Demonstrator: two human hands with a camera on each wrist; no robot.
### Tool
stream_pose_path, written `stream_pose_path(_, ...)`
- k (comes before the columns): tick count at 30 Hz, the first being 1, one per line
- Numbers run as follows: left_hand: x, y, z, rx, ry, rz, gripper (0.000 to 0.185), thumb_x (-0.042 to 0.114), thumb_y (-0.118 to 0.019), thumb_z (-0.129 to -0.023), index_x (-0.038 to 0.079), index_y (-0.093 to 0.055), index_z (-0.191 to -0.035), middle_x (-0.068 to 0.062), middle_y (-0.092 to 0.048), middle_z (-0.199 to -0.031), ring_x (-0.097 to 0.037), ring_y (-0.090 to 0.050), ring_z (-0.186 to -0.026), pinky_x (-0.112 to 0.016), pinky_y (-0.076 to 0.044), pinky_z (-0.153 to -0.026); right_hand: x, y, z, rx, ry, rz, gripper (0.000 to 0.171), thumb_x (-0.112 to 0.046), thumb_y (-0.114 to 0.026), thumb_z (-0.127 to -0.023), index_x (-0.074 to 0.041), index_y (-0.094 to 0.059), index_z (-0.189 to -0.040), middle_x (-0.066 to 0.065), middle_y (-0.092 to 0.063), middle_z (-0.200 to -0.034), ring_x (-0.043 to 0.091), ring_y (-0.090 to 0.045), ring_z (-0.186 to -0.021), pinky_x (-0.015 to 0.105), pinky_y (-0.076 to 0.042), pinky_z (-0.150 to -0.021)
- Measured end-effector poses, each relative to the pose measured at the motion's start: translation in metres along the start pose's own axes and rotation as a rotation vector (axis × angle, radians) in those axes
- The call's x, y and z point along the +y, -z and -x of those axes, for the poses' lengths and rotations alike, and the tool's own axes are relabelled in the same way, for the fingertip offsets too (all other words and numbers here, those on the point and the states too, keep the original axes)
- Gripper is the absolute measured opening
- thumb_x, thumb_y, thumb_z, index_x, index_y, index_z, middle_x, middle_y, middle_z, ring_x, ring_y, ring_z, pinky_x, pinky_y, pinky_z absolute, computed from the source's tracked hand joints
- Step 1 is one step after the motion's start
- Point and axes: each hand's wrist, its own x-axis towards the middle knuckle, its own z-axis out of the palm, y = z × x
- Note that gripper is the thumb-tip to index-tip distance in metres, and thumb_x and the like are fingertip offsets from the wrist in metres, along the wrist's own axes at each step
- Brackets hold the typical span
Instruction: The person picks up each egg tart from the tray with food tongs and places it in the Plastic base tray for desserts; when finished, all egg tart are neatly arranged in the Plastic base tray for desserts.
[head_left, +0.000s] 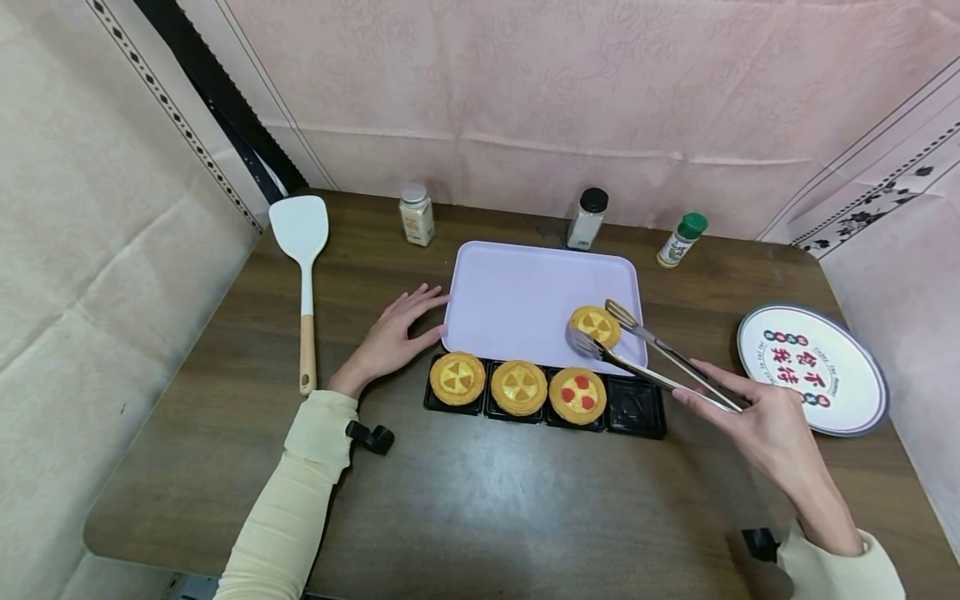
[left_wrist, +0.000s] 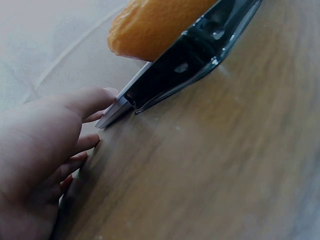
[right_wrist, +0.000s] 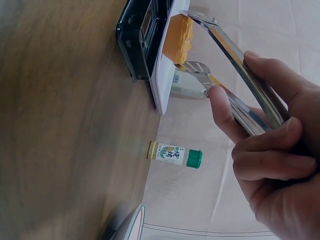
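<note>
One tart (head_left: 595, 325) sits clamped in metal tongs (head_left: 660, 362) over the lavender tray (head_left: 525, 292), mid-worktop; the right hand (head_left: 765, 421) squeezes the tong arms shut. Flat, relaxed left hand (head_left: 390, 337) fingers steady the tray's left edge.

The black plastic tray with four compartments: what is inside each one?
In the black plastic tray, three compartments hold round yellow tarts; the rightmost is empty. The compartment bottoms under the tarts are covered.
</note>
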Motion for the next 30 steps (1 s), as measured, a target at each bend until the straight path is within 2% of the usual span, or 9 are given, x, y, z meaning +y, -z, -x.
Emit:
stream_pose_path(10, -0.002, -0.002, 0.000, -0.006, 0.001, -0.001, 0.053, 0.035, -0.062, -0.098, 0.017, -0.049, -0.146, -0.009, -0.039, -0.153, -0.026, -0.022, -0.146, -0.045, -0.010, -0.118, -0.001, 0.004, 0.001, 0.017, 0.009, -0.020, 0.047, -0.024, -0.082, -0.082, -0.021, -0.069, -0.126, -0.004, -0.034, -0.057, 0.002, -0.024, -0.039, 0.023, -0.025, -0.030)
stream_pose_path(14, -0.003, -0.001, -0.001, -0.005, 0.003, 0.003, 0.053, 0.035, -0.062, -0.098, 0.017, -0.049, -0.146, -0.008, -0.038, -0.153, -0.025, -0.021, -0.146, -0.045, -0.010, -0.118, -0.002, 0.011, 0.002, 0.038, 0.041, -0.032, 0.047, -0.021, -0.084, -0.080, -0.022, -0.070, -0.125, -0.005, -0.035, -0.055, 0.001, -0.025, -0.039, 0.022, -0.025, -0.031)
stream_pose_path(16, -0.002, -0.001, 0.000, -0.002, 0.004, 0.003, 0.053, 0.036, -0.062, -0.098, 0.017, -0.049, -0.146, -0.008, -0.038, -0.153, -0.025, -0.021, -0.146, -0.044, -0.010, -0.118, -0.002, 0.017, 0.004, 0.057, 0.070, -0.041, 0.047, -0.017, -0.085, -0.078, -0.022, -0.071, -0.123, -0.006, -0.048, -0.056, -0.001, -0.027, -0.042, 0.020, -0.026, -0.033)
stream_pose_path(19, -0.002, 0.000, 0.001, 0.001, 0.004, 0.004, 0.054, 0.037, -0.061, -0.098, 0.017, -0.049, -0.146, -0.008, -0.038, -0.153, -0.025, -0.021, -0.146, -0.045, -0.010, -0.118, 0.000, 0.029, 0.009, 0.084, 0.096, -0.047, 0.049, -0.010, -0.087, -0.074, -0.022, -0.073, -0.120, -0.009, -0.068, -0.070, -0.003, -0.043, -0.054, 0.014, -0.034, -0.046)
stream_pose_path(21, -0.002, 0.000, 0.001, -0.002, 0.005, 0.005, 0.054, 0.036, -0.061, -0.098, 0.016, -0.049, -0.146, -0.009, -0.038, -0.153, -0.026, -0.021, -0.146, -0.045, -0.010, -0.118, 0.002, 0.037, 0.015, 0.094, 0.096, -0.046, 0.049, -0.007, -0.087, -0.072, -0.021, -0.074, -0.117, -0.010, -0.073, -0.082, -0.003, -0.053, -0.069, 0.009, -0.038, -0.061)
stream_pose_path(24, -0.003, 0.000, 0.001, -0.006, 0.006, 0.005, 0.054, 0.036, -0.061, -0.098, 0.017, -0.048, -0.146, -0.008, -0.038, -0.153, -0.026, -0.021, -0.146, -0.046, -0.010, -0.118, 0.009, 0.048, 0.026, 0.109, 0.107, -0.019, 0.049, -0.007, -0.090, -0.068, -0.020, -0.076, -0.113, -0.013, -0.072, -0.077, -0.006, -0.054, -0.084, 0.005, -0.034, -0.076)
stream_pose_path(27, -0.004, -0.001, -0.001, -0.008, 0.005, 0.006, 0.054, 0.036, -0.061, -0.098, 0.018, -0.048, -0.147, -0.008, -0.038, -0.153, -0.026, -0.021, -0.146, -0.046, -0.010, -0.118, 0.017, 0.055, 0.039, 0.103, 0.151, 0.006, 0.052, -0.004, -0.091, -0.063, -0.016, -0.077, -0.111, -0.013, -0.072, -0.077, -0.009, -0.045, -0.067, 0.006, -0.033, -0.064)
stream_pose_path(29, -0.005, -0.001, -0.001, -0.009, 0.004, 0.006, 0.054, 0.036, -0.061, -0.098, 0.018, -0.048, -0.147, -0.008, -0.037, -0.154, -0.026, -0.021, -0.146, -0.046, -0.010, -0.118, 0.023, 0.059, 0.045, 0.088, 0.189, 0.011, 0.055, -0.001, -0.091, -0.060, -0.012, -0.076, -0.112, -0.010, -0.074, -0.082, -0.008, -0.043, -0.065, 0.008, -0.032, -0.062)
stream_pose_path(30, -0.004, -0.001, -0.002, -0.009, 0.005, 0.007, 0.053, 0.036, -0.061, -0.098, 0.018, -0.048, -0.147, -0.008, -0.037, -0.154, -0.025, -0.021, -0.146, -0.046, -0.010, -0.118, 0.025, 0.060, 0.049, 0.075, 0.191, 0.011, 0.056, 0.000, -0.091, -0.060, -0.012, -0.076, -0.113, -0.010, -0.074, -0.084, -0.009, -0.037, -0.059, 0.008, -0.030, -0.056)
